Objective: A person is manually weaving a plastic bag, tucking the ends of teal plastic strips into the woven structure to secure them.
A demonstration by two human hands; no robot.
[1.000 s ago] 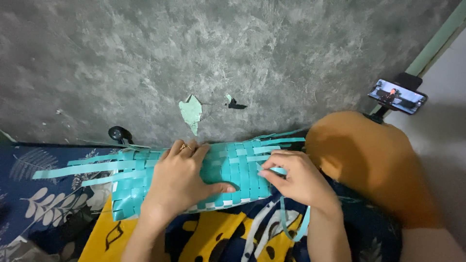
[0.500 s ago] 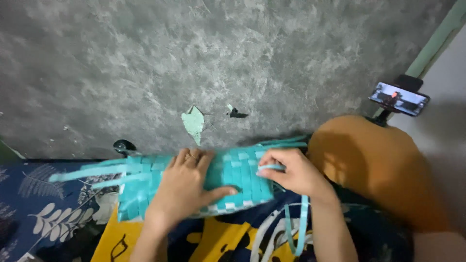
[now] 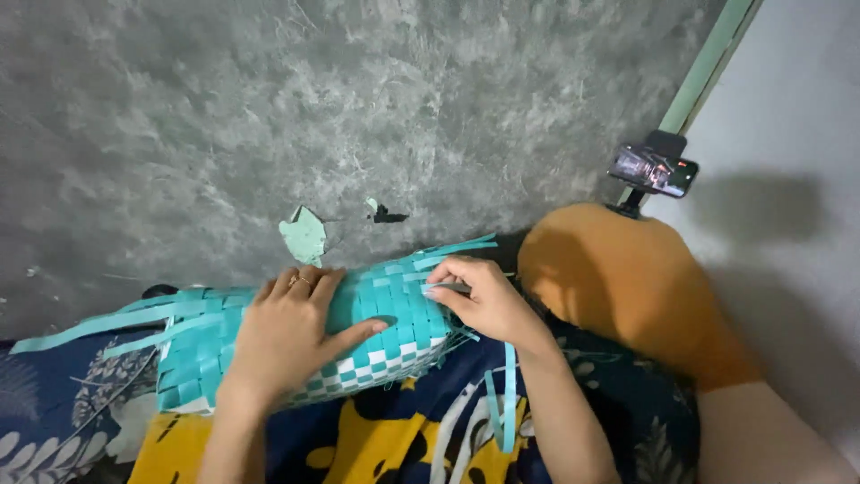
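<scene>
On the grey floor, the woven teal mat runs left-right; left hand flat, right hand pinching a strip.

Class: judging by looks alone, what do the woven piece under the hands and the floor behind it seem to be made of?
Woven piece: flat teal and white strips, probably plastic strapping; smooth, slightly glossy, with loose ends holding their shape. Floor: likely cement; grey, mottled, matt, with a chipped patch.

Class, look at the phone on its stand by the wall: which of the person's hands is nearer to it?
Right. The right hand pinches a strip at the woven piece's end nearest the phone; the left hand lies flat farther away.
</scene>
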